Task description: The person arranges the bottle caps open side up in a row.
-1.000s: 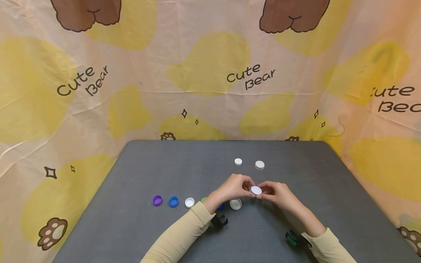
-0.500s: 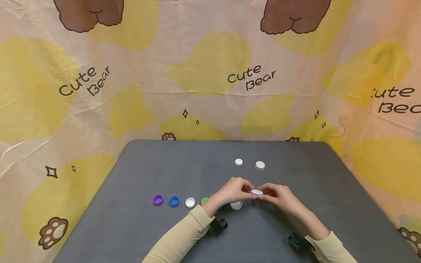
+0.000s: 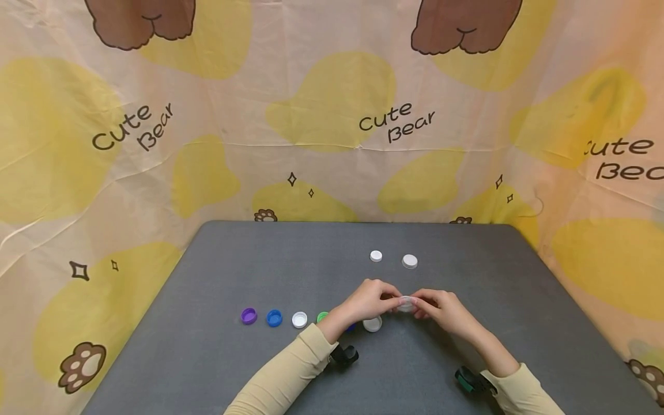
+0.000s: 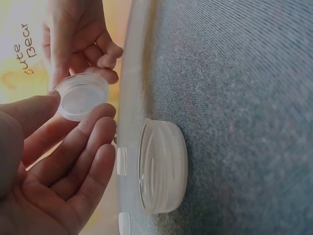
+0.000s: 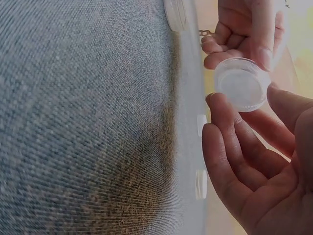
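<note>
Both hands hold one white bottle cap (image 3: 406,305) between them, above the table. My left hand (image 3: 374,298) pinches its left edge with thumb and fingers; my right hand (image 3: 437,305) pinches the right edge. In the right wrist view the cap (image 5: 240,85) shows its hollow side and ridged rim, and the left wrist view shows the same cap (image 4: 83,97) tilted between the thumbs and fingertips. Just below the left hand, a larger whitish cap (image 3: 372,324) lies on the table; it appears close up in the left wrist view as a clear ridged cap (image 4: 163,166).
To the left, a purple cap (image 3: 249,316), a blue cap (image 3: 274,318) and a white cap (image 3: 299,320) lie in a row. A green cap (image 3: 322,316) is partly behind the left wrist. Farther back on the grey table (image 3: 290,253) sit two white caps (image 3: 376,256).
The held cap has been turned over: its flat white top faced up before, and now its hollow side shows. Both hands stay in nearly the same place, with thumbs now higher on the rim.
</note>
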{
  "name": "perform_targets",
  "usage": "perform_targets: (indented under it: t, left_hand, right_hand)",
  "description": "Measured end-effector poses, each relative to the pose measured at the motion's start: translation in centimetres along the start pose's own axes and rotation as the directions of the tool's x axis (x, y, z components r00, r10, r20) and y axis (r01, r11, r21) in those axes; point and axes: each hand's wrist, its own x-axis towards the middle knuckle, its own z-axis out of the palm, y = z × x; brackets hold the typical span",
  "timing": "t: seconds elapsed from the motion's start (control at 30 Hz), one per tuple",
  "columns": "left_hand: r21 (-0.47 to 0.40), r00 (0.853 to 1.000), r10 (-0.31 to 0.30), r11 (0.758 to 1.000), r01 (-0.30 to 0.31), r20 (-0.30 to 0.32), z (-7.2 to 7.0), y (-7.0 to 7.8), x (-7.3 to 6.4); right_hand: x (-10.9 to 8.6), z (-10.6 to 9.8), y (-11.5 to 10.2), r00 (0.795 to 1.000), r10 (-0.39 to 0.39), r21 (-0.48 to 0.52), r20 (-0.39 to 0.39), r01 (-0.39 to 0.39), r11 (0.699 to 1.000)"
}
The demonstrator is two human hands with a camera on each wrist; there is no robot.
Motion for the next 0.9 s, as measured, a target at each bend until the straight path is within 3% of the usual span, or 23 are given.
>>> perform_targets:
  t: [0.2,0.5,0.9]
  left_hand:
    - [0.001,0.998,0.030,1.000,-0.030,-0.048,0.0,0.0,0.0]
    - [0.007,0.997,0.017,1.000,-0.016,-0.082,0.1,0.0,-0.1]
    - [-0.032,0.998,0.015,0.999,-0.017,-0.066,0.2,-0.1,-0.5]
  right_hand:
    - [0.1,-0.1,-0.5,0.999,0.046,0.041,0.022,-0.047,0.998]
    - [-0.4,-0.7,-4.0,0.995,0.081,0.076,0.059,-0.085,0.993]
    - [0.6,0.2,0.3,0.991,0.114,0.139,0.068,-0.122,0.983]
